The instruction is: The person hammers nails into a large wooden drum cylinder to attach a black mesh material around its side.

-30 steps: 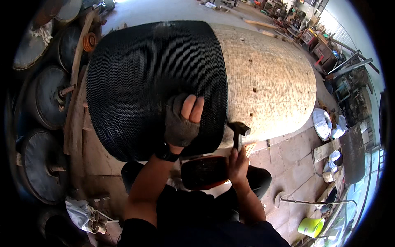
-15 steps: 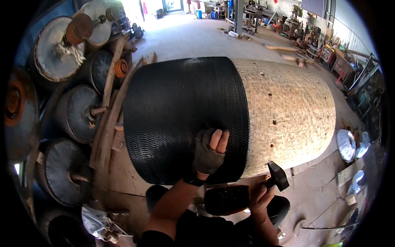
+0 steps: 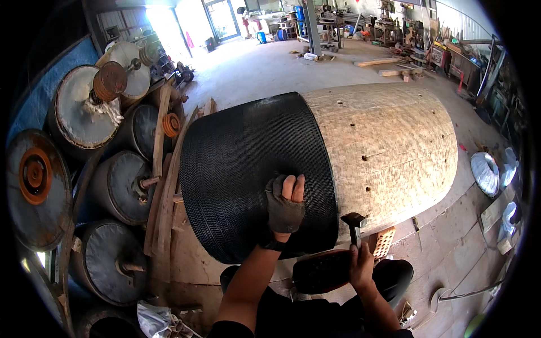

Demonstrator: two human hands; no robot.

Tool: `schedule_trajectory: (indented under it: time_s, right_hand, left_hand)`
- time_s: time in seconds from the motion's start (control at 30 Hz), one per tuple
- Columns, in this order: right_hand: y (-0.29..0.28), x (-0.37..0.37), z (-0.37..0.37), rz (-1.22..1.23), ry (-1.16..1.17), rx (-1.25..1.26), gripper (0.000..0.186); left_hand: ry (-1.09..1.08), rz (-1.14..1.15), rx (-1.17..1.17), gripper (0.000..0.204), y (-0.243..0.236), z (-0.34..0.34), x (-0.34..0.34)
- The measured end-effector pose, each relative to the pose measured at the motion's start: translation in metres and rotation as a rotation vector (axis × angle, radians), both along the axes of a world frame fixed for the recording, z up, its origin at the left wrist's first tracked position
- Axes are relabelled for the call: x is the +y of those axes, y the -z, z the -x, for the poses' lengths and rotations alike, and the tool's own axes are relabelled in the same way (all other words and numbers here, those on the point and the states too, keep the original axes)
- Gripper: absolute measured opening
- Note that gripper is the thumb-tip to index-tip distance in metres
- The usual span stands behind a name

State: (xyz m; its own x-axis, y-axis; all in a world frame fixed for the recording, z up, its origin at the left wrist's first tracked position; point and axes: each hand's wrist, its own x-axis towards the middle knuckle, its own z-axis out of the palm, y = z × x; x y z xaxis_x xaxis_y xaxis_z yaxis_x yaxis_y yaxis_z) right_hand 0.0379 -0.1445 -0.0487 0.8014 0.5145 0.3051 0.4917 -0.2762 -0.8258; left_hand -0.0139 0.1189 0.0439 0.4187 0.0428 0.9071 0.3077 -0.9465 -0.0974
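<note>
beside the black ridged covering [image 3: 242,163] on the pale drum [image 3: 400,141], the hammer [image 3: 354,220] clasped in my right hand [image 3: 362,266] has swung closer, seemingly lined up with its edge; my gloved left hand [image 3: 285,206] curls its fingers over the covering, grasping what i cannot tell.

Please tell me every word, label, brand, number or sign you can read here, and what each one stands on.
No text can be read.
Black-and-tan drum: no legible marking.
Hammer: no legible marking.
Equipment in the far right background: too small and blurred to tell.
</note>
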Motion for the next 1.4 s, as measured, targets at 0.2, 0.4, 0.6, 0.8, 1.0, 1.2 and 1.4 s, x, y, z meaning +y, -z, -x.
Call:
schedule_trajectory:
  time_s: [0.2,0.4,0.6,0.8,1.0,1.2,1.4]
  right_hand:
    - [-0.005,-0.013,0.014,-0.074,-0.028,0.14,0.025]
    - [0.011,-0.031,0.019,-0.089,0.002,0.082,0.025]
    - [0.024,-0.037,0.018,-0.073,0.024,0.177,0.026]
    - [0.034,-0.037,0.015,-0.053,0.001,0.208,0.025]
    - [0.035,-0.03,0.012,-0.079,0.005,0.148,0.023]
    - [0.029,-0.025,0.01,-0.11,0.004,0.105,0.022]
    - [0.017,-0.019,0.01,0.019,-0.01,0.016,0.016]
  left_hand:
    - [-0.003,-0.014,-0.008,0.042,-0.005,-0.001,0.002]
    - [-0.047,-0.001,-0.002,0.043,-0.014,0.0,-0.015]
    - [0.359,0.357,0.013,0.041,0.043,0.007,-0.08]
    - [0.372,0.445,0.098,0.048,0.087,-0.002,-0.108]
    - [0.355,0.437,0.121,0.053,0.07,-0.005,-0.11]
    - [0.345,0.602,0.193,0.058,0.067,-0.011,-0.113]
    - [0.206,0.483,0.198,0.066,0.055,-0.012,-0.123]
